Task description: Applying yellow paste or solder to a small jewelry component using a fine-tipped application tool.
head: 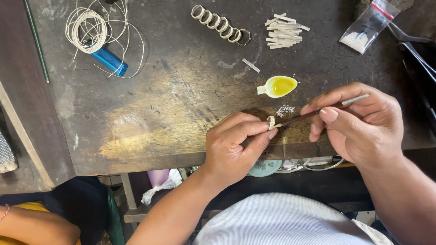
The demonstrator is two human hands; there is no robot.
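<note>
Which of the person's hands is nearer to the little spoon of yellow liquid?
The right hand, just below and to the right of the spoon. The left hand sits farther below it, pinching a small white piece.

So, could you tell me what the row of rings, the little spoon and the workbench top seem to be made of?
Rings: pale silvery metal, probably silver, matte with thin band edges. Spoon: glossy white, likely ceramic or plastic, holding yellow liquid. Workbench top: dark worn wood, scratched, rubbed to a lighter brown patch in the middle.

A small clear plastic zip bag (369,25) with a red seal strip, holding white grains, lies top right.
</note>
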